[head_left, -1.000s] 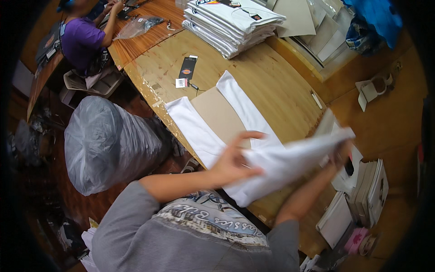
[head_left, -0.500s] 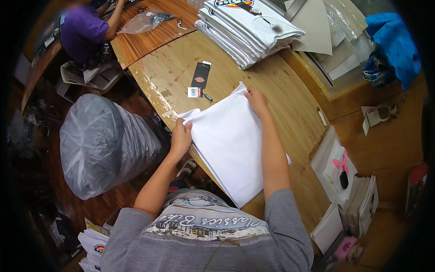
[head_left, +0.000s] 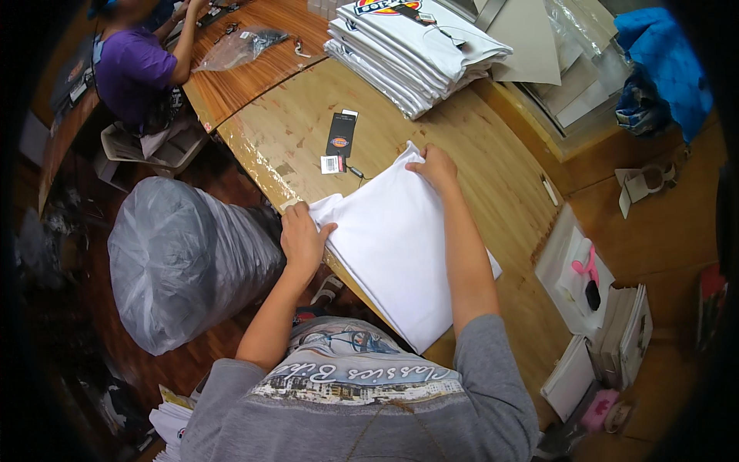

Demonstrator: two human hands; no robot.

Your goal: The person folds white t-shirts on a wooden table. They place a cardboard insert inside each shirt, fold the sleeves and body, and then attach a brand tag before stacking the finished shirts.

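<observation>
A folded white T-shirt (head_left: pixel 400 239) lies in front of me on the wooden table (head_left: pixel 493 146), its near corner at the table's edge. My left hand (head_left: pixel 304 237) grips its left corner, thumb on top of the cloth and fingers curled at the fold. At the far right corner, my right hand (head_left: pixel 436 168) pinches the fabric, with the tip of the cloth rising just beyond the fingers. A black hang tag (head_left: pixel 341 134) with a white label lies flat past the shirt's far edge, its cord running toward the cloth.
A stack of folded white T-shirts (head_left: pixel 408 65) stands at the far side. A bulging grey plastic bag (head_left: pixel 177 258) is on the floor at left. Beyond it sits a person in purple (head_left: pixel 135 65). A white tray (head_left: pixel 554 250) with a pink-handled tool (head_left: pixel 589 266) is at right.
My left hand has shifted slightly up and left at its corner, its thumb now stretched over the cloth. The right hand keeps its corner. The whole view has tilted a little.
</observation>
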